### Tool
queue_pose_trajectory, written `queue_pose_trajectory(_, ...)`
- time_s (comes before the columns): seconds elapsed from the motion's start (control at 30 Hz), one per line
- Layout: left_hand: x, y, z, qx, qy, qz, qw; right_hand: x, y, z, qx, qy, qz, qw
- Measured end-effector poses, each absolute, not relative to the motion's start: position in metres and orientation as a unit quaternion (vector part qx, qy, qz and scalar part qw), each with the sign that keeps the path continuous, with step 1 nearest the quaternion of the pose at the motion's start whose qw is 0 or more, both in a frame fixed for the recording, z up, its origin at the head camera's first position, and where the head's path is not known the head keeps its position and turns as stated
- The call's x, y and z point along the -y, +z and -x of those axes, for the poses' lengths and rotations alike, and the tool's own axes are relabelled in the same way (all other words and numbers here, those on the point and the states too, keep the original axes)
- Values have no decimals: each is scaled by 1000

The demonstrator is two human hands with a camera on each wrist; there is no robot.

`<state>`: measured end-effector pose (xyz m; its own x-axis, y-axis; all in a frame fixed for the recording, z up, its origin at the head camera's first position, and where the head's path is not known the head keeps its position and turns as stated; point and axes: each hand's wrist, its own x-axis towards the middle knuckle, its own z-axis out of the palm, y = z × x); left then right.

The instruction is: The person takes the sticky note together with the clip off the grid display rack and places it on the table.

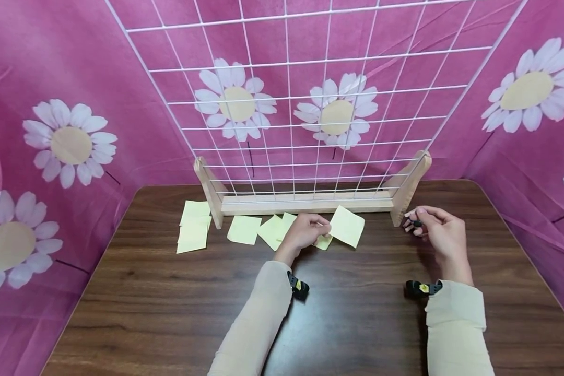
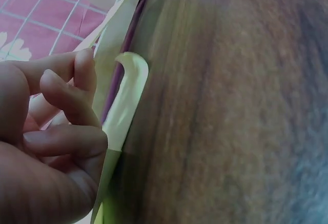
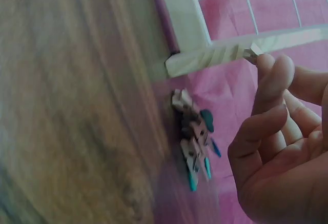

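My left hand pinches a yellow sticky note by its edge, holding it tilted in front of the rack's wooden base. In the left wrist view, thumb and fingers close on the paper, and another note with a curled edge shows beside it. My right hand, near the rack's right foot, pinches a small wooden clothespin between thumb and fingertip. Most of that clothespin is hidden by the fingers. Past this hand, a heap of mini clothespins, some with blue or green ends, rests on the table.
A white wire grid stands upright in a wooden stand toward the back of the brown table. Several sticky notes lie along its front, with overlapping ones by the left foot. Pink flowered cloth hangs around.
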<state>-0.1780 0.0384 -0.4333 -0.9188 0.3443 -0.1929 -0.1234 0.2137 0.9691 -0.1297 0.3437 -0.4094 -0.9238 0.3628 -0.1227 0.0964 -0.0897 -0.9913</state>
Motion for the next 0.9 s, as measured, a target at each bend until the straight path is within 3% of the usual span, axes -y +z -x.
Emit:
queue_pose_trajectory(0.27, -36, -437, 178, -767, 602, -69, 209, -358, -418, 123, 674, 718, 165, 51)
queue_pose_trajectory(0.57, -43, -432, 178, -842, 495, -88, 198, -363, -425, 121, 707, 683, 186, -11)
queue_pose_trajectory(0.9, -48, -431, 175, -885, 418, -103, 176, -363, -427, 121, 707, 679, 198, -18)
